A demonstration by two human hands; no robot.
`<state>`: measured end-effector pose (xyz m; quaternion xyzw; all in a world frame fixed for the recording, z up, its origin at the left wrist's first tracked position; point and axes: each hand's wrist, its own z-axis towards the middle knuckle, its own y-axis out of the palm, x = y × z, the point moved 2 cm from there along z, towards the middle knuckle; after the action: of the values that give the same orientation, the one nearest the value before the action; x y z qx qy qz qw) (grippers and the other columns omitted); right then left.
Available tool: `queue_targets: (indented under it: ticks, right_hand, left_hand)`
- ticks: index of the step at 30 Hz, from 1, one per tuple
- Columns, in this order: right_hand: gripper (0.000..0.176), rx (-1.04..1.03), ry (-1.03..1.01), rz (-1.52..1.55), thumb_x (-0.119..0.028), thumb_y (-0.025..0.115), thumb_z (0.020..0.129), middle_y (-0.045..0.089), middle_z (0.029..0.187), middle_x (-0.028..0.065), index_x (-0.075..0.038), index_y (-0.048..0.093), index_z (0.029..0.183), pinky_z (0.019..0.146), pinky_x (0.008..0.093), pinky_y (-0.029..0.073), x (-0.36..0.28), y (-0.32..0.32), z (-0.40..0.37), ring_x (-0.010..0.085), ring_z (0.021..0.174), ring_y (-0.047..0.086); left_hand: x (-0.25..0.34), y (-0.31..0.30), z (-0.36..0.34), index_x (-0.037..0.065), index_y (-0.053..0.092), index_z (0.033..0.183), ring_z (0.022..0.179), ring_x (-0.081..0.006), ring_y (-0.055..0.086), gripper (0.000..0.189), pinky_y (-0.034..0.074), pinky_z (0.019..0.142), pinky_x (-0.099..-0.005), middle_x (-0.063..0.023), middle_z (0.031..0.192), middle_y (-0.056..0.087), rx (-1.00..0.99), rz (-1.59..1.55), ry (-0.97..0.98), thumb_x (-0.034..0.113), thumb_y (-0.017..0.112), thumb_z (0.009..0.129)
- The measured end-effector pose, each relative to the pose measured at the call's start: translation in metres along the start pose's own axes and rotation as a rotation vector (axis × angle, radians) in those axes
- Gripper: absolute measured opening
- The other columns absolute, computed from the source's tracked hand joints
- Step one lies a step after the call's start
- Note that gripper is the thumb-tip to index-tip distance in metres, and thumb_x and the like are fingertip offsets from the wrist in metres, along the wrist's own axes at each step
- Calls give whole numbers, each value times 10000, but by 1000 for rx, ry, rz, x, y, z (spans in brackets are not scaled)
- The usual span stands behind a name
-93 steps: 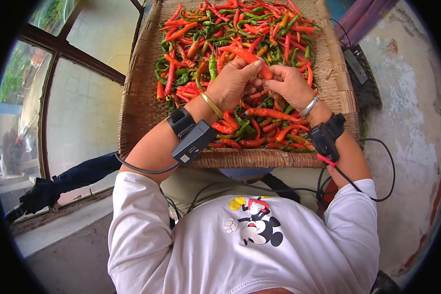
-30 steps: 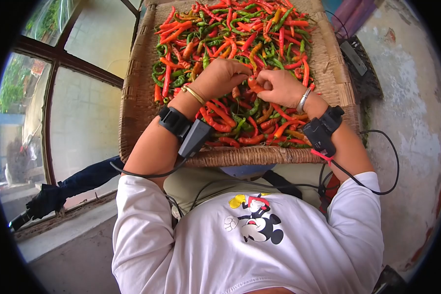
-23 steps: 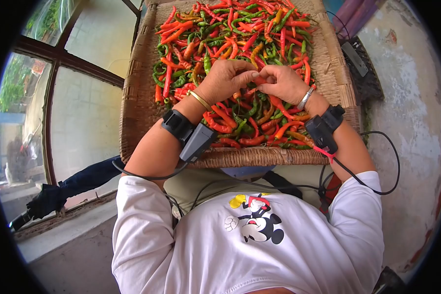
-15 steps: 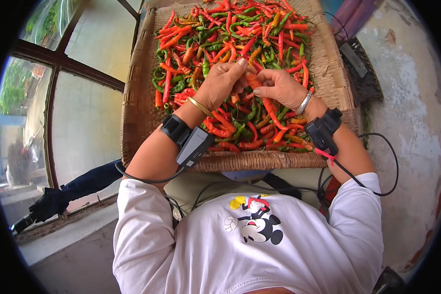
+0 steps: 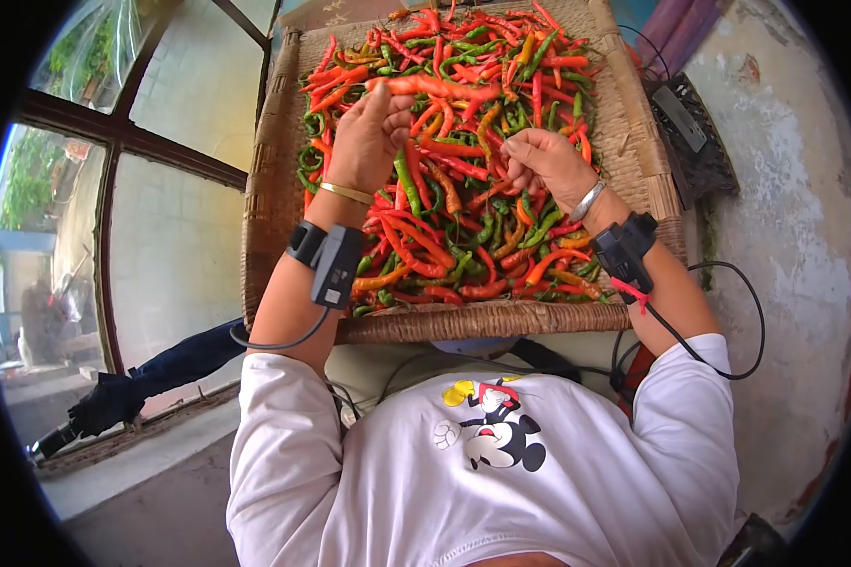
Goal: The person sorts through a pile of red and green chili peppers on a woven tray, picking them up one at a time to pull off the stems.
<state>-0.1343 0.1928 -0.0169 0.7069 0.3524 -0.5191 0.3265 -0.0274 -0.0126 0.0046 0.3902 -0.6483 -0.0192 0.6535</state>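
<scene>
The left hand (image 5: 369, 137) was raised over the woven tray (image 5: 482, 321), pinching one long orange-red chili pepper (image 5: 444, 88) by its end between thumb and fingers. The pepper ran out level toward 3 o'clock, lifted clear of the heap of chilies (image 5: 444, 217) below it, probably so that it could be looked over apart from the rest. It sat toward the tray's 12 o'clock end.

The right hand (image 5: 548, 165) hovered at about 4 o'clock from that pepper, low over the heap, with its fingers curled inward. I could not tell whether it was closed on anything (a stem or a scrap might have been tucked inside) or merely resting loosely closed.

The heap, red, orange and green mixed, was spread across most of the tray, which lay on the person's lap, likely to keep both hands within easy reach. A black device (image 5: 326, 260) was strapped at the left wrist, its cable trailing toward 6 o'clock; another (image 5: 624, 255) sat on the right wrist. A gold bangle (image 5: 347, 194) circled the left wrist.
</scene>
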Motion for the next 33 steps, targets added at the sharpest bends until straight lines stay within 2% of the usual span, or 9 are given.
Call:
queue_targets:
  ticks: [2,5,8,10,14,19,22,30,33]
  right_hand:
    - [242,52,-16,-37,-289,535,854,562,635,-13,-74,540,743,432,179,414,3,-5,4,52,538,535]
    - [257,89,3,-66,-289,532,852,568,643,-12,-52,556,757,452,194,427,9,-9,6,53,542,537]
    - [203,128,-66,-424,-244,556,821,595,667,25,-44,581,799,522,268,466,7,-10,5,120,576,573]
    - [149,42,-176,-1004,-191,561,777,619,734,76,-69,599,855,628,345,478,0,-9,2,214,668,597]
    - [162,51,-151,-1341,-203,582,753,612,721,108,-54,606,813,634,383,465,1,-10,-3,266,712,595]
    - [409,-122,218,-1341,-396,553,786,589,1015,136,-113,534,1081,820,432,424,-7,-7,-11,319,969,544]
    - [446,-104,241,-1346,-403,549,788,591,998,157,-79,526,1093,819,433,424,-7,-5,-10,321,956,551]
    - [248,-117,184,-1181,-293,632,717,605,797,136,-54,582,757,679,364,455,6,-16,2,276,793,579]
    - [231,10,83,-974,-230,622,690,629,843,121,-41,629,823,684,344,473,-3,-21,2,261,767,603]
  left_hand:
    - [3,-5,2,28,525,953,632,-76,555,251,449,518,-191,-20,827,588,40,-68,-15,268,483,893]
    - [-10,-2,-6,-2,509,1085,651,-88,564,296,471,558,-212,-43,878,599,-32,369,-9,206,518,875]
    - [-30,23,-26,15,614,939,645,-129,592,162,471,574,-246,-56,757,630,-325,1030,193,107,584,809]
    - [-38,40,-38,36,624,919,652,-181,609,172,472,589,-284,-97,733,628,-505,1175,285,84,610,754]
    - [-61,45,-45,26,607,924,656,-219,606,193,475,600,-307,-113,737,612,-722,1368,323,87,617,740]
    - [-72,46,-51,21,603,917,693,-258,598,199,471,632,-329,-132,751,608,-770,1383,299,106,614,737]
    - [-72,47,-50,25,605,923,697,-258,600,204,472,635,-330,-132,761,610,-755,1408,351,108,614,736]
    - [-54,65,-51,23,604,936,638,-218,593,206,460,576,-307,-129,722,595,-714,1338,324,86,620,740]
    - [-45,74,-50,13,600,942,598,-189,575,207,447,546,-293,-119,691,585,-687,1346,286,84,620,749]
